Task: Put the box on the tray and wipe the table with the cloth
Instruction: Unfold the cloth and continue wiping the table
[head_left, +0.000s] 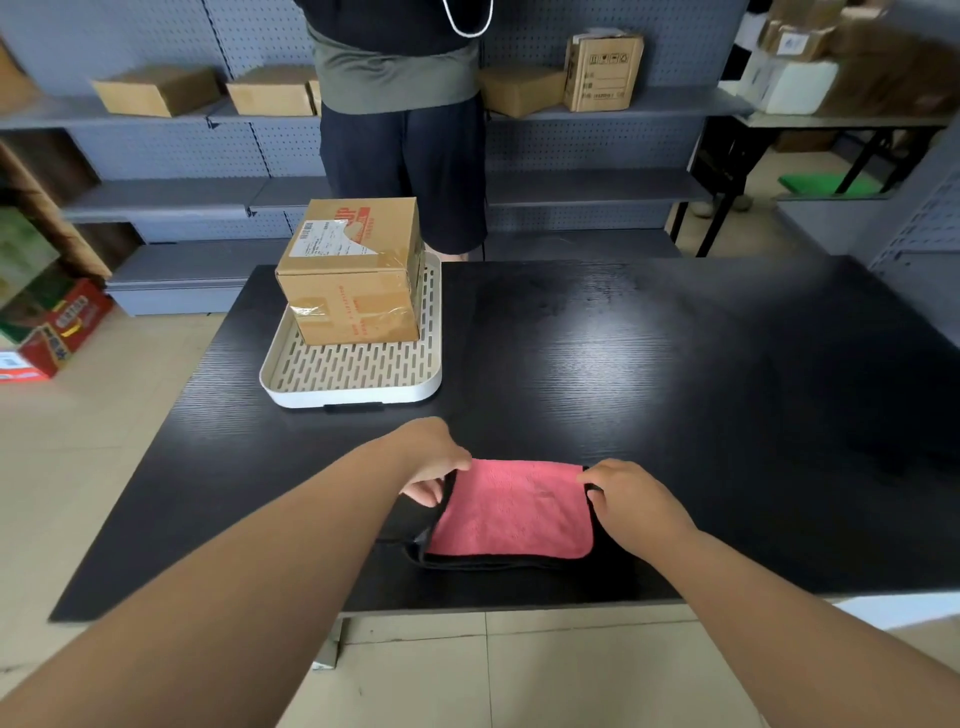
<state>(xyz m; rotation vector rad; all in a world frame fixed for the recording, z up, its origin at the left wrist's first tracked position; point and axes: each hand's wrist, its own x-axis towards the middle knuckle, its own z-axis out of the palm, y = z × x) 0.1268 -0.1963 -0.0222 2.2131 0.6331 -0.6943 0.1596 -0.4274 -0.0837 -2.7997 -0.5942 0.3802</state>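
A brown cardboard box (353, 273) with tape and a shipping label stands on the white slotted tray (358, 382) at the left of the black table (675, 364). A pink cloth (514, 512) with a dark underside lies folded flat near the table's front edge. My left hand (434, 462) pinches the cloth's far left corner. My right hand (631, 496) grips its far right corner. Both forearms reach in from the bottom of the view.
A person (402, 119) stands just behind the table's far edge, by the tray. Grey shelves (597, 187) with cardboard boxes line the back wall. Coloured cartons (52, 332) sit on the floor at the left. A side table (841, 122) stands at the right.
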